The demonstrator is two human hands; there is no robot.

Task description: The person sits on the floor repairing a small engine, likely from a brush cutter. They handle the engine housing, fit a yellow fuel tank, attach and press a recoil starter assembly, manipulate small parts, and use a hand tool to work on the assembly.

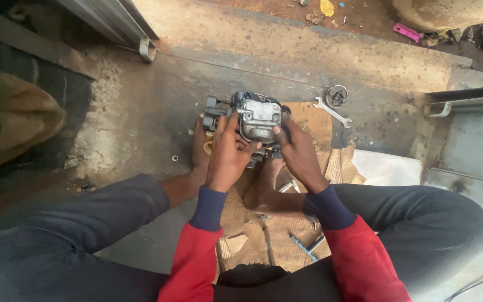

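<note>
A grimy grey metal engine part (255,117), about the size of both palms, is held above a piece of brown cardboard (286,235). My left hand (227,154) grips its near left side, fingers reaching up onto the body. My right hand (297,151) clasps its right side, thumb pressed on the pale cover. My bare feet rest just under the part. Red sleeves with dark blue cuffs cover my forearms.
A silver open-end spanner (332,113) and a round metal piece (337,95) lie on the concrete step to the right. Small bolts and tools (307,246) lie on the cardboard between my legs. A metal rail (459,103) stands at right, a sack (23,120) at left.
</note>
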